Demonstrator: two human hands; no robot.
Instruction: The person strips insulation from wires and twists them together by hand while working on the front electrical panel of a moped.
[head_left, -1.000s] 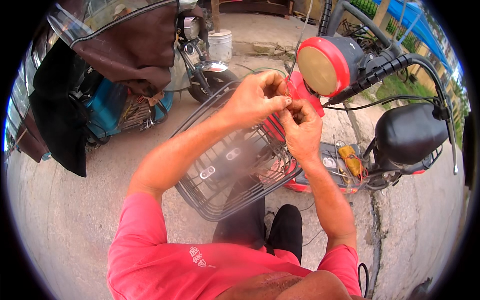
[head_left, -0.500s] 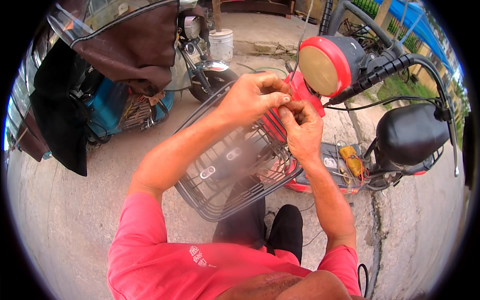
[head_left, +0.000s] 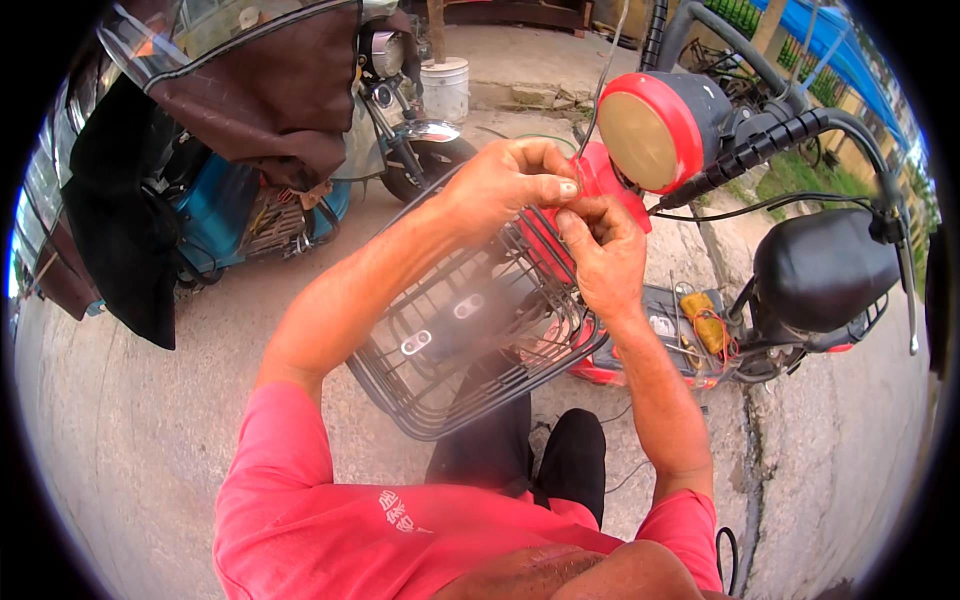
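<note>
A thin grey cable [head_left: 600, 85] hangs from the top edge and runs down past the red headlight to my fingertips. My left hand [head_left: 510, 190] is closed in a pinch where the cable comes down. Close below it, my right hand [head_left: 606, 245] is also closed, thumb against bent fingers. Whatever lies between its fingertips is too small to make out. Both hands are above the far edge of a dark wire basket [head_left: 430, 425], in front of a scooter's red front panel [head_left: 603, 185]. The round headlight [head_left: 640, 133], with its tan face, is just right of them.
The scooter's black-wrapped handlebar [head_left: 750, 155] reaches right, above a black seat [head_left: 825, 268]. On its footboard lie a yellow pouch [head_left: 706, 322], loose wires and tools. At left stands a teal vehicle [head_left: 205, 215] with a brown cover [head_left: 260, 100]. A white bucket [head_left: 444, 90] stands behind.
My left hand has shifted slightly down and left, its fingers still pinched. My right hand stays nearly in place, and the basket has barely moved.
</note>
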